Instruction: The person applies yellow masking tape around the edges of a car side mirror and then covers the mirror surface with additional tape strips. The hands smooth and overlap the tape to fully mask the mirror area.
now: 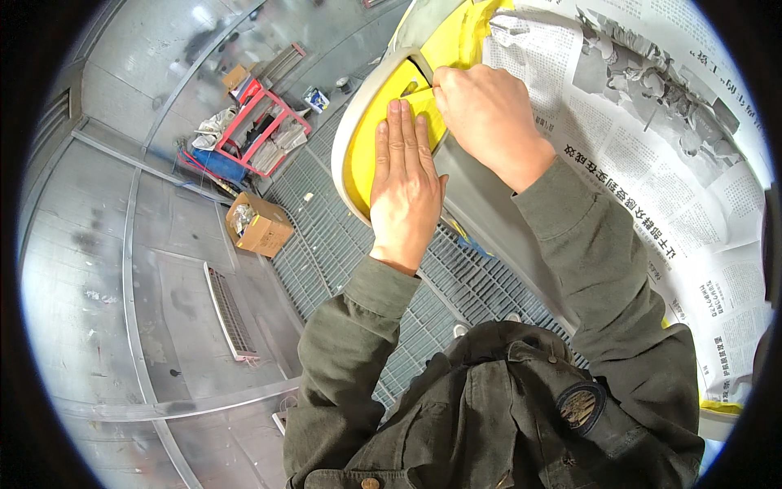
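My left hand (409,183) lies flat, fingers stretched out and close together, on yellow masking tape (365,155). This tape covers the inner face of a rounded, mirror-shaped part with a pale rim (339,151). Just to the right, my right hand (493,118) is closed, its fingers curled and pinching a strip of the yellow tape (421,99) near my left fingertips. The grip itself is partly hidden behind the knuckles. Newspaper sheets (603,155), edged with more yellow tape, cover the large curved body beside my right arm.
Metal grating (326,253) forms the floor. A red-framed cart (265,130) with cloths and other items stands at upper left, near an open cardboard box (265,232). Grey panel walls (90,277) run along the left. A grey body panel (497,216) lies below my right wrist.
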A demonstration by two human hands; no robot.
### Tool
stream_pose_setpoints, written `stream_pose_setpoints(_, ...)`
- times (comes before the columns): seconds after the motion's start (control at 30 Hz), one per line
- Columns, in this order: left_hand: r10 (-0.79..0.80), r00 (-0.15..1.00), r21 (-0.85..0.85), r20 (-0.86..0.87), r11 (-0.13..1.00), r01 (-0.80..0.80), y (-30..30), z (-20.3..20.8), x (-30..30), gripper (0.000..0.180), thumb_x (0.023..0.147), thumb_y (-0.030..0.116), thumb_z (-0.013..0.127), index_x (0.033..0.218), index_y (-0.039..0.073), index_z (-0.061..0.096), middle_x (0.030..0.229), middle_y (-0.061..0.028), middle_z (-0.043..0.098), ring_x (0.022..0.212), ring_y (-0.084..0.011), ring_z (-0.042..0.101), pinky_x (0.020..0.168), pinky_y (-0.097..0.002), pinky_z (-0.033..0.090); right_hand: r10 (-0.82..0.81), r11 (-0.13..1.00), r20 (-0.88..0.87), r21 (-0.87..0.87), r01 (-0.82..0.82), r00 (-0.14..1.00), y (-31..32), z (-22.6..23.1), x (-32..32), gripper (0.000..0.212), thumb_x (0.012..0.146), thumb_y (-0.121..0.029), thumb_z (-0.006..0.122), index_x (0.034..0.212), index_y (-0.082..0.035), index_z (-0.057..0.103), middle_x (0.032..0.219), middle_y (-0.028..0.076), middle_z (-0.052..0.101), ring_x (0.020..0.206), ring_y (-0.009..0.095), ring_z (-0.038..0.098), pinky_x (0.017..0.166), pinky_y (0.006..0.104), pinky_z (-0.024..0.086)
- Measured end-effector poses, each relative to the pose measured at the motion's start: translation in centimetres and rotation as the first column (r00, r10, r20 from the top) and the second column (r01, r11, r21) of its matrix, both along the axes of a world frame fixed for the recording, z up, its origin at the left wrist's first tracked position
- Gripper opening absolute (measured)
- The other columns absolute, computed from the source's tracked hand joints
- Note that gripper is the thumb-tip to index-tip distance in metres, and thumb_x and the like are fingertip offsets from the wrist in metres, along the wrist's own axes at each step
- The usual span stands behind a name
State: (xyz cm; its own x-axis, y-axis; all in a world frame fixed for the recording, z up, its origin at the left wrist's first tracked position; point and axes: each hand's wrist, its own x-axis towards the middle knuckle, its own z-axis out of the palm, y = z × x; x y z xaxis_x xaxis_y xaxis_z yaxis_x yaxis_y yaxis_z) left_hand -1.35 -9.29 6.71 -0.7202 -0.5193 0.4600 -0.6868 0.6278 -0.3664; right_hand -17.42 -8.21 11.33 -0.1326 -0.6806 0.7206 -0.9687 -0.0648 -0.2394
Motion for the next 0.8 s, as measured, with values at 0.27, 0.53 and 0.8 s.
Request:
stream_pose_setpoints(0.27, -0.010, 1.000, -0.040, -0.002, 0.999, 0.010, -0.4, -0.1, -0.5, 0.089, 0.086, 0.035, 0.073, 0.155, -0.010, 0.039, 0.167, -0.0301, 0.029, 0.160, -0.0380, 0.022, 0.132, -0.0480, 0.018, 0.014, 0.998, 0.066, -0.069, -0.009, 0.998, -1.4, -1.4, 0.1, 0.017, 0.088, -0.017, 0.067, 0.077, -0.004, 0.070, 0.072, 0.015, 0.071, 0.071, 0.036, 0.072, 0.062, 0.0458, 0.057)
stream_pose_setpoints(0.53, 0.024, 0.998, -0.108, 0.051, 0.994, -0.019, -0.6, 0.1, -0.4, 0.070, 0.093, 0.028, 0.059, 0.152, -0.009, 0.046, 0.164, -0.0285, 0.037, 0.159, -0.0377, 0.026, 0.132, -0.0476, 0.019, 0.098, 0.916, 0.712, -0.337, 0.217, 0.695, 0.1, -2.5, 1.6, 0.014, 0.092, -0.016, 0.070, 0.088, -0.005, 0.077, 0.074, 0.013, 0.074, 0.068, 0.025, 0.074, 0.063, 0.0340, 0.056)
stream_pose_setpoints(0.8, 0.011, 0.997, -0.201, 0.070, 0.980, 0.003, -2.3, -0.4, -3.3, 0.061, 0.097, 0.024, 0.055, 0.149, -0.007, 0.051, 0.161, -0.0298, 0.040, 0.158, -0.0383, 0.028, 0.132, -0.0485, 0.017, 0.426, 0.890, 0.767, -0.450, -0.071, 0.481, 6.1, -1.9, 2.5, 0.020, 0.105, -0.011, 0.063, 0.115, 0.002, 0.074, 0.077, 0.003, 0.069, 0.054, 0.003, 0.051, 0.049, 0.0204, 0.039)
